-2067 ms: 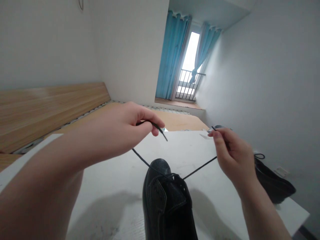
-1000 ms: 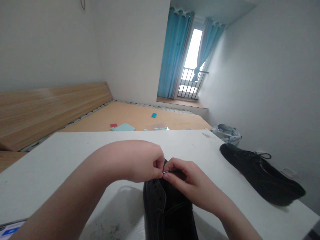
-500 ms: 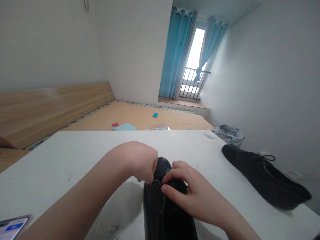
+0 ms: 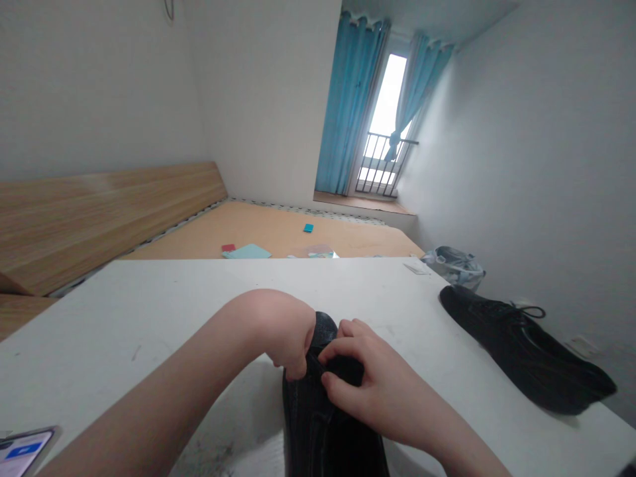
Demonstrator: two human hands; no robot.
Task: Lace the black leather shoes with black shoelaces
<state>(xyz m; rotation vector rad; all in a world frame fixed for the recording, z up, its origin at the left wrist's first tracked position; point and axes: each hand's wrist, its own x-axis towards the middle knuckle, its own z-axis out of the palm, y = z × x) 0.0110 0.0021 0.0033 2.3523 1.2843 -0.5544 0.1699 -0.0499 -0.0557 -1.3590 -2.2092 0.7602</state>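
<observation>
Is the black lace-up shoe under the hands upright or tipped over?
Upright: the black lace-up shoe shows its opening facing up, toe pointing away from the camera.

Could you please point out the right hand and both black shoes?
Right hand (image 4: 378,376), head view: thumb side.
Nearer shoe (image 4: 304,417), head view: side of upper.
Farther shoe (image 4: 514,358), head view: side of upper.

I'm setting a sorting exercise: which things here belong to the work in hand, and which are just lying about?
In hand:
near black shoe
left hand and right hand, both at it

Lying about:
other black shoe
phone
red piece
pale-blue sheet
small blue square
</observation>
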